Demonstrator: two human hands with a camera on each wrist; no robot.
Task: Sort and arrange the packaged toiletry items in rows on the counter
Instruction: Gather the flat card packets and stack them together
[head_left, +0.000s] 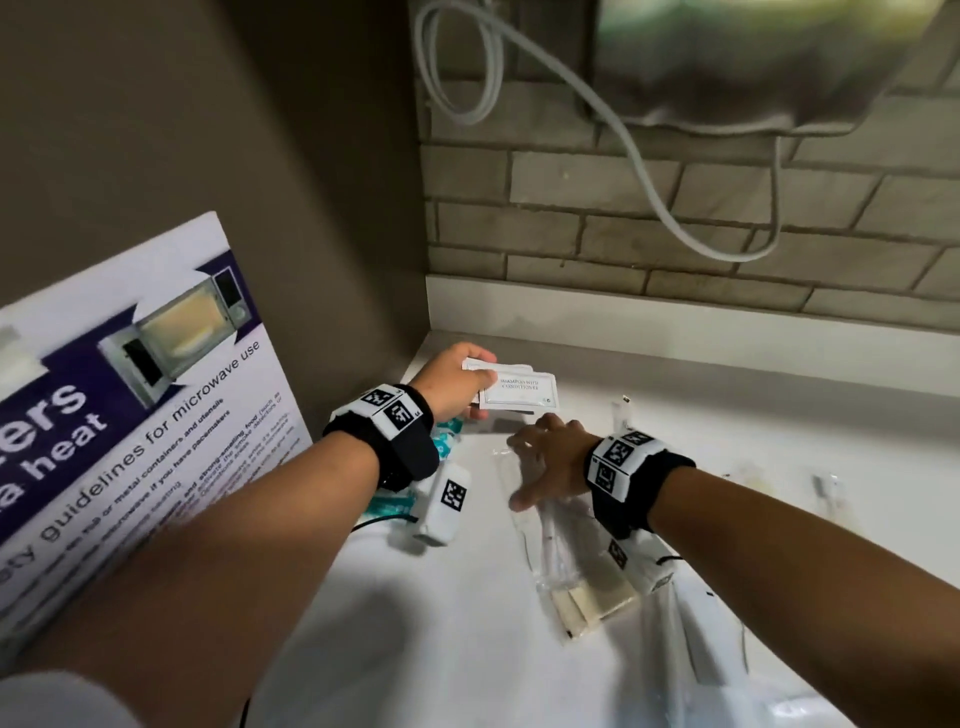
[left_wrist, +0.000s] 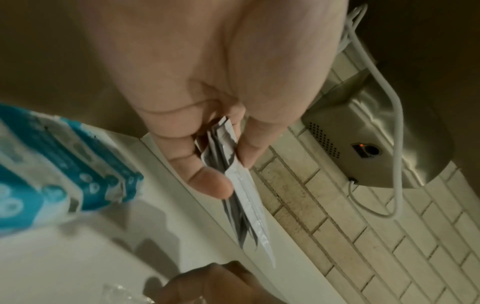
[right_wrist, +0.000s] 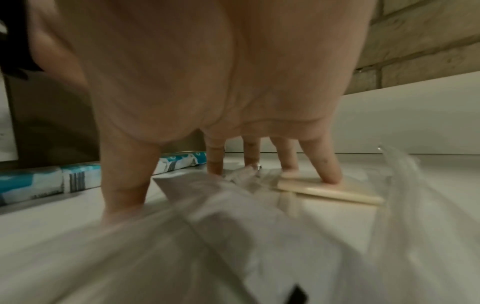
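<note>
My left hand holds a small stack of flat white shampoo sachets above the counter's back left corner; in the left wrist view the sachets stand edge-on, pinched between thumb and fingers. My right hand lies spread on clear plastic packets on the white counter. In the right wrist view its straight fingertips press a cream flat item inside clear wrap. Teal-and-white packets lie under my left wrist, seen as teal packets and teal packets.
A microwave safety poster leans on the brown wall at left. A tiled wall backs the counter, with a steel wall unit and white cable above. More clear-wrapped items lie to the right.
</note>
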